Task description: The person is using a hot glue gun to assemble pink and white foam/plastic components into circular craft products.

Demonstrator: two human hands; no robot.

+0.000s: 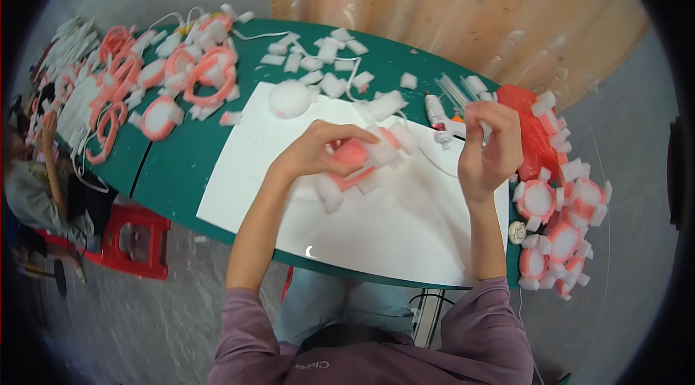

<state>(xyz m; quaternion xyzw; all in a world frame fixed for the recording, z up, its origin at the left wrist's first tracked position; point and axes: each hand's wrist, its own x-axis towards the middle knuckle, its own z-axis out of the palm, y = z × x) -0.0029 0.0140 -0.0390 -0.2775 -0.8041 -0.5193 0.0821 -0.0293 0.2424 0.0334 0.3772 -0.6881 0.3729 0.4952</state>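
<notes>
Likely holding step: left hand pinches pink-and-white blocky foam piece; right hand curled, contents unclear. Next calls for steady grip.

Red plastic stool at lower left, a person in a grayish-green top at the left edge, glossy tan sheet across the upper right, crumpled red plastic at right, gray floor at lower left.

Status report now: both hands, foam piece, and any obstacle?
Left hand gripping pink-and-white foam piece over white sheet. Right hand raised, contents unclear. Possible snag: cord nearby.
</notes>
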